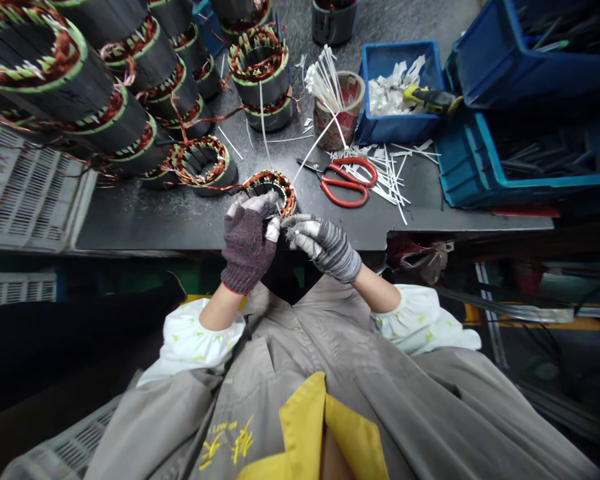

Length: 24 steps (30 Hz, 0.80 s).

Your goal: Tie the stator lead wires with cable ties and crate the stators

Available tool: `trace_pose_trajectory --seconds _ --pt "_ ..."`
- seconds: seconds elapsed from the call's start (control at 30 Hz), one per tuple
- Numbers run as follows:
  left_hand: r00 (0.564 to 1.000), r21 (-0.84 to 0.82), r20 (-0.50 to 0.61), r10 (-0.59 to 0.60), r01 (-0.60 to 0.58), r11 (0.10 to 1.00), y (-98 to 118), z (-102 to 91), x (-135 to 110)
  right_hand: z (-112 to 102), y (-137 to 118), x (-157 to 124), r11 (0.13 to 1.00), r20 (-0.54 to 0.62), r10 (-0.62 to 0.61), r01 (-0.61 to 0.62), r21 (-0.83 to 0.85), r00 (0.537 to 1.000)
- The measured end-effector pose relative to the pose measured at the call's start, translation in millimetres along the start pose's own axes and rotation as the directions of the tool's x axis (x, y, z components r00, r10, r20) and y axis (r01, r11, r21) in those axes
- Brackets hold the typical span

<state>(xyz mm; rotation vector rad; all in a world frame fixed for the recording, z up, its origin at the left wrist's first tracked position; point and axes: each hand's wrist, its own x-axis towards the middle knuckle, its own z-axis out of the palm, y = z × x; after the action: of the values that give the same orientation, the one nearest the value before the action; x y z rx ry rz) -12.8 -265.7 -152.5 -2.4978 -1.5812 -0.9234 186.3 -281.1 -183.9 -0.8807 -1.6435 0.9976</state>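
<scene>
A stator [271,183] with copper windings stands at the table's front edge. Two white cable ties rise from its windings, a left one [264,127] and a right one [316,148]. My left hand [250,240], in a purple-brown glove with white-wrapped fingertips, is closed over the stator's near left rim. On the other side, my right hand [327,245], in a grey glove, has its fingers pinched together at the near right rim. Whatever lies between those fingertips is too small to make out. Red-handled scissors [347,181] lie to the right of the stator.
More stators [203,160] stand stacked at the left and back. A round tub [343,110] holds cable ties. Behind the scissors lie loose white strips [393,177]. A blue bin [400,127] contains white scraps and a yellow-black tool [431,99]. Teal bins [530,190] fill the right.
</scene>
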Motion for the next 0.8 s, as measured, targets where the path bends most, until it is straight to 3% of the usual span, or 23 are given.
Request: trace_pose_trajectory --seconds 0.1,0.17,0.23,0.37,0.57,0.7,0.8 --pt "0.992 -0.088 -0.07 -0.109 0.103 0.991 3.5 3.9 0.0 9.6 -0.2 7.8 0.957 -0.17 0.238 -0.201 0.209 0.956" --pt "0.993 -0.121 -0.06 -0.097 0.09 0.989 4.6 4.9 2.3 11.6 -3.8 10.3 0.881 -0.177 0.393 -0.315 0.353 0.902" --pt "0.997 -0.103 -0.055 -0.056 0.05 0.993 4.8 5.1 4.7 11.3 -7.8 12.6 0.84 -0.15 0.45 -0.36 0.406 0.88" --pt "0.997 -0.034 -0.08 -0.008 0.006 0.999 4.7 3.7 4.8 10.7 -7.7 17.9 0.901 -0.182 0.392 -0.336 0.276 0.902" --pt "0.999 -0.002 0.0 0.032 -0.032 0.999 5.7 -4.2 1.1 5.7 8.6 22.6 0.977 -0.171 0.214 -0.214 0.022 0.962" --pt "1.0 -0.045 0.0 0.028 -0.028 0.999 4.9 -4.6 2.4 -0.5 8.7 20.3 0.99 -0.214 0.139 -0.142 0.001 0.967" --pt "1.0 -0.048 0.012 0.018 -0.018 0.999 4.3 -2.9 3.2 -0.5 8.5 21.6 0.988 -0.208 0.15 -0.154 -0.003 0.967"
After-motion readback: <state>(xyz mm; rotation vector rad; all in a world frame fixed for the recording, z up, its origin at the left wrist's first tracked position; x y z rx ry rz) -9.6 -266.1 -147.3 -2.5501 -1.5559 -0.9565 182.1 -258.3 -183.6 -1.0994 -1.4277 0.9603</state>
